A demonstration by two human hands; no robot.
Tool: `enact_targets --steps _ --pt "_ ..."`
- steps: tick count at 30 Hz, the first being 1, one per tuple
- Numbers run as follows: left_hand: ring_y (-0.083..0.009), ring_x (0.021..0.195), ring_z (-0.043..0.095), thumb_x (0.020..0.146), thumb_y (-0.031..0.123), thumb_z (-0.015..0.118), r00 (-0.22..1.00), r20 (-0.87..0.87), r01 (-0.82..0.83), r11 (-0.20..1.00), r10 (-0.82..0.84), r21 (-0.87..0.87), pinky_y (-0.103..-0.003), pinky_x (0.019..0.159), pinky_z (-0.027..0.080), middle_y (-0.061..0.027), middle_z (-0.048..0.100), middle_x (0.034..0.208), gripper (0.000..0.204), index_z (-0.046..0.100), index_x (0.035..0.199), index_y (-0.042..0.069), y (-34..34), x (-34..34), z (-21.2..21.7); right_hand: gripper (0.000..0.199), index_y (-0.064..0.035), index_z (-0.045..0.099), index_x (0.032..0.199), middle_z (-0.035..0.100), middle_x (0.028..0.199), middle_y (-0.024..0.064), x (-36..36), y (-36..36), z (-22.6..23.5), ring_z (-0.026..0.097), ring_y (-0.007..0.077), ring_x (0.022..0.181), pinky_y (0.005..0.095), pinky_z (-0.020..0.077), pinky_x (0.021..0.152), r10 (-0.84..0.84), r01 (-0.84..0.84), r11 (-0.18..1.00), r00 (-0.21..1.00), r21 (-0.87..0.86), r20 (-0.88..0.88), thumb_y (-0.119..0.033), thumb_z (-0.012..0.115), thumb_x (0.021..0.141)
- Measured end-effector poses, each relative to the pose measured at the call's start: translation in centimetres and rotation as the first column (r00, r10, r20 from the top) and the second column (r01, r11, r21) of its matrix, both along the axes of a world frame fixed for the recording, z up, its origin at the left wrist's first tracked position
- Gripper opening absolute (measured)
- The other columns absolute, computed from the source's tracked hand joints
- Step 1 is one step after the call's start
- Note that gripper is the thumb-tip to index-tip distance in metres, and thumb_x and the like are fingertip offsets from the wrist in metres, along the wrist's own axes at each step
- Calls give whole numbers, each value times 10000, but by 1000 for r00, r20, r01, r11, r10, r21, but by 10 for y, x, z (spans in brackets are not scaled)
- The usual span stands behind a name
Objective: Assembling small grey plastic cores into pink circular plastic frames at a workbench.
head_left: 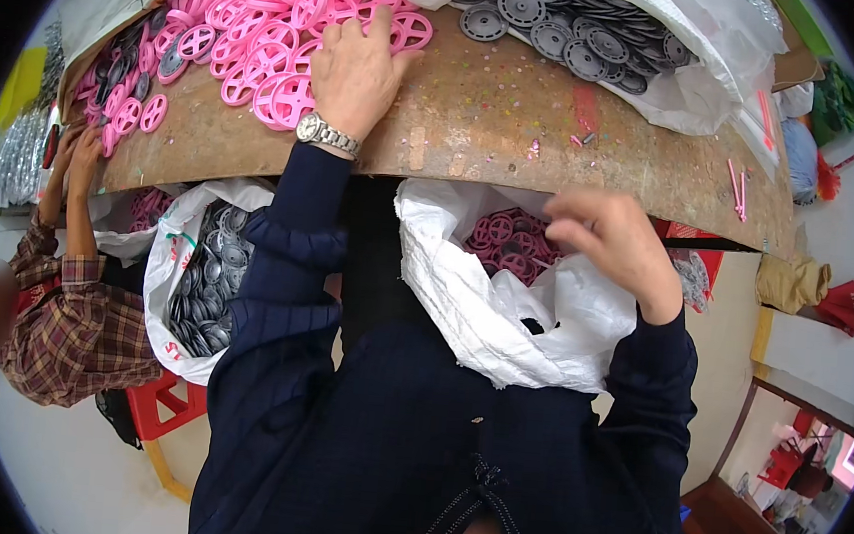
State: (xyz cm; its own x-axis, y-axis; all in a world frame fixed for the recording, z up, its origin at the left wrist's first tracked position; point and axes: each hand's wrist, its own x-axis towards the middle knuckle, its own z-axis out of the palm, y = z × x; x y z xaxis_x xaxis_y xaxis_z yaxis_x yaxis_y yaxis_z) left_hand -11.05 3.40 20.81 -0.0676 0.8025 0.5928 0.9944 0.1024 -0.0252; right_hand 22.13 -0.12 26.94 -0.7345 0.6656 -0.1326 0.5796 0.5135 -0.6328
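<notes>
My left hand (355, 79), with a metal wristwatch (325, 133) on the wrist, rests on the near edge of a large heap of pink plastic spoked wheels (264, 38). Its fingers are stretched out over the wheels, and none is visibly gripped. Over a white woven sack (449, 304) at the table's front edge hovers my right hand (617, 244), fingers loosely bent and apart, slightly blurred, with nothing seen in it. Inside that sack lie darker pink wheels (511, 242). Grey round discs (576, 33) spill from a white plastic bag (727, 85) at the far right.
A second white sack (159, 291) holding grey discs stands left of my arm. Farther left, a person in a checked shirt (76, 325) works at the same wooden table (449, 108). Two thin pink sticks (737, 191) lie near its right end. A red stool (165, 407) is at lower left.
</notes>
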Motion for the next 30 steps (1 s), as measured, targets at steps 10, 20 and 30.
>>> enact_targets --steps 10,20,30 --pt "-340 902 599 787 411 749 995 96 28 998 -33 60 -445 718 507 -151 633 966 631 566 1285 71 1 -5 -2 217 -36 664 1076 697 963 142 -15 106 -13 673 306 846 364 521 739 -274 418 718 905 556 -327 -139 656 885" --pt "-227 978 636 889 355 707 8 964 373 895 -266 244 -329 788 531 -147 623 1148 598 494 1330 13 -52 44 29 170 -124 673 1021 646 1056 46 -11 158 -44 605 310 998 423 513 834 -367 262 427 925 866 -99 -140 645 855" --pt "-307 1033 670 1011 503 460 -893 387 416 752 230 512 -364 766 585 -170 628 1220 555 498 1328 50 -60 60 1 145 -59 672 972 665 851 41 -13 128 -12 629 192 792 298 486 723 -389 624 549 780 556 -490 -191 655 915"
